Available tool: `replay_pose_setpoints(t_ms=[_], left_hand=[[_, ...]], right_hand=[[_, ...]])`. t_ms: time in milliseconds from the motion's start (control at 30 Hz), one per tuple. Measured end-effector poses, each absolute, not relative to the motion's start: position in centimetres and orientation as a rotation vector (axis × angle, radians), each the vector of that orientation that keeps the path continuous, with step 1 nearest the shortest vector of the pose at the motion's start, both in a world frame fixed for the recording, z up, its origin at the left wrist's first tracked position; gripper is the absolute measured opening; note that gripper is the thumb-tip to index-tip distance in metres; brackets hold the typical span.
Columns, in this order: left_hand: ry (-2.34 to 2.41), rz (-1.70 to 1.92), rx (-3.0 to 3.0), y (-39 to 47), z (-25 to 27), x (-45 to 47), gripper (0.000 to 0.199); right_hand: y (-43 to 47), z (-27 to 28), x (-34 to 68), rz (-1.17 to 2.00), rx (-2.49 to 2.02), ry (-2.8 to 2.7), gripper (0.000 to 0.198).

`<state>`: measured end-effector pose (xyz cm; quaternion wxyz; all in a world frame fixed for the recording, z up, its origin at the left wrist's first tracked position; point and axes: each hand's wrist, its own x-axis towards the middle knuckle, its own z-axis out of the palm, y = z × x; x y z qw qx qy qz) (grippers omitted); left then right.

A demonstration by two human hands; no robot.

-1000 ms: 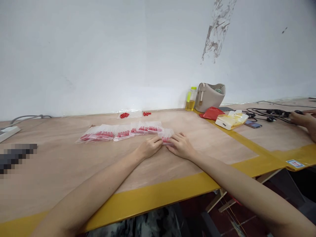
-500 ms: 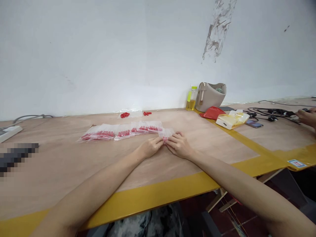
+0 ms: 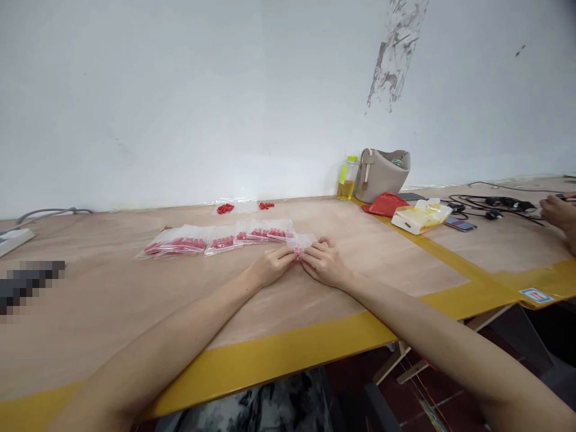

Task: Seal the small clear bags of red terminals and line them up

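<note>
Off-white wall (image 3: 180,102), scuffed in one patch, behind a long tan wood-look table (image 3: 135,312) edged with wide yellow tape (image 3: 279,363). Landmark for all places: a small clear plastic zip-type bag (image 3: 301,240) with small red pieces inside, on the near-middle part of the table.

Hands: together at the landmark, fingertips closed on its near edge. Left hand (image 3: 271,265) pinches from the left side, right hand (image 3: 324,262) from the right; fingers partly hide the contents, so a count cannot be given.

Left of the landmark: an overlapping row of flat clear bags holding red pieces (image 3: 220,240). Its right end lies close to the landmark; contact cannot be told.

Beyond the landmark, toward the wall: a loose clear plastic film (image 3: 245,206) and two small clusters of glossy red pieces (image 3: 266,206).

Right of the landmark and farther back: a clear bottle of yellow liquid (image 3: 346,180), just beside a beige bucket-shaped handbag (image 3: 382,177); nearer, a red pouch (image 3: 383,204) and a white-and-yellow box (image 3: 420,217).

Far right of the landmark: a dark-screened phone (image 3: 461,224), tangled black cables (image 3: 510,204) and another person's hand (image 3: 560,212).
</note>
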<state>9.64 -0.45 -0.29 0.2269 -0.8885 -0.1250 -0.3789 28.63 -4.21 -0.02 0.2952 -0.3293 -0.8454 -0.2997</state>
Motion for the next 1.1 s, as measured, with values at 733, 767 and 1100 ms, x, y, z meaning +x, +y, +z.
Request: replay_pose_setpoints(t_ms=[733,767,1100], left_hand=[[-0.602,-1.061,-2.565,0.8,-0.4,9.4,0.017],[-0.601,-1.034,-2.568,1.0,-0.3,9.6,0.017],[-0.605,-0.879,-2.54,1.3,-0.3,11.7,0.013]], right_hand=[[-3.6,-0.1,32.6,-0.779,-1.147,-2.124,0.022],[-3.5,-0.2,32.9,-0.764,-1.144,-2.144,0.022],[-3.3,-0.4,32.9,-0.824,-1.102,-2.28,0.02]])
